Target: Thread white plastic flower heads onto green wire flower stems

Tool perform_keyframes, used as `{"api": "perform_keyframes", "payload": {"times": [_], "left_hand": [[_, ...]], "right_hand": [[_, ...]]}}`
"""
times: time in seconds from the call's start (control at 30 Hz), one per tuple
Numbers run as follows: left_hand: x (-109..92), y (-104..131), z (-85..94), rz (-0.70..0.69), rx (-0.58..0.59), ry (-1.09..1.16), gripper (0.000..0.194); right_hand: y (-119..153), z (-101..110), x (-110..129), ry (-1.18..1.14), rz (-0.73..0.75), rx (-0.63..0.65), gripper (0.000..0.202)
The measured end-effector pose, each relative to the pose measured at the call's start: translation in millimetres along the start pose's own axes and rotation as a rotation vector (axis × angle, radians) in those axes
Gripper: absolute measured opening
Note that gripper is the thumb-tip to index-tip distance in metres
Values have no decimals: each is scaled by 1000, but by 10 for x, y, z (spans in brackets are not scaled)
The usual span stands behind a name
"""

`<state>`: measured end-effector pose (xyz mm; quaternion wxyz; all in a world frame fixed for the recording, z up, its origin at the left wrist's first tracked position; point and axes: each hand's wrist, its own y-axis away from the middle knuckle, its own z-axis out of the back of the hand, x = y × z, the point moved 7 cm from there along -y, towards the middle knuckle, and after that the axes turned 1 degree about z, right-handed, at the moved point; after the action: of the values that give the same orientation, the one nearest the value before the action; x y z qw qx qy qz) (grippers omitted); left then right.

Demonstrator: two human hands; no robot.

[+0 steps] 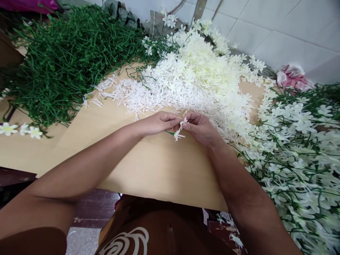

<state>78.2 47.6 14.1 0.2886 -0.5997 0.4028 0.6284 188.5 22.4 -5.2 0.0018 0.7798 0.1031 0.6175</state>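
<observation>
Over the tan board [148, 166] both hands meet at one artificial flower stem. My left hand [163, 123] is closed in a pinch around the thin green stem. Close beside it, my right hand [200, 128] pinches a small white blossom at the stem's upper end. A white flower with thin stamens [178, 135] hangs from the stem just below the fingertips. The fingers partly cover the point where blossom and stem meet. Just beyond my hands lies a heap of white stamen pieces [170, 94].
Green plastic stems [79, 53] are heaped at the left. Cream-white petals [209, 67] pile up at the back, against a tiled wall [255, 24]. Stems with white flowers [294, 159] cover the right side. A few loose flowers [34, 132] lie at the far left.
</observation>
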Motion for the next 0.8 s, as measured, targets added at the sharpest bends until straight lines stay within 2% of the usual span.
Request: {"api": "perform_keyframes", "payload": {"times": [0.17,0.43,0.6,0.67,0.8], "left_hand": [[-16,8,18,8,18,-81,42],[-40,26,-68,21,199,-123,45],[-46,54,-147,7,327,-159,49],[-45,63,-125,4,301,-136,50],[13,54,-53,-17,177,-92,52]], "right_hand": [[8,-56,27,18,6,70,32],[5,-18,8,43,17,69,32],[9,-89,47,18,88,138,30],[4,-105,75,-20,138,140,28],[-6,-107,81,-19,172,119,29]]}}
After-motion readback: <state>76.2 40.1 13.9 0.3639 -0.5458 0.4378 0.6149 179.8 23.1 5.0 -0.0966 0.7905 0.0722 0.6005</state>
